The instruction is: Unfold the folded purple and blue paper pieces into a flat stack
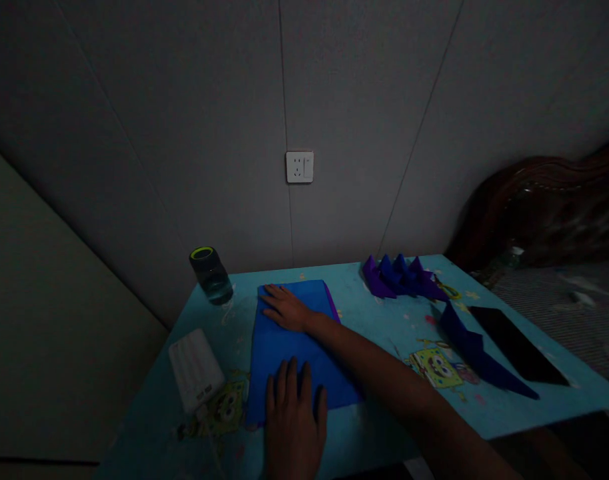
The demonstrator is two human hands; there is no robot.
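Note:
A blue sheet of paper lies flat on the table, with a purple edge showing along its right side. My left hand rests palm down over the near part of the sheet, fingers spread. Reaching across from the right, my right hand lies flat near the sheet's far left corner, its fingers apart. Neither hand grips anything. Right of the sheet, a larger folded blue paper boat lies on the tablecloth.
Several small blue and purple paper boats stand at the back right, with yellow-handled scissors beside them. A dark flat slab lies at the right. At the left are a water bottle and a white power bank with a cable.

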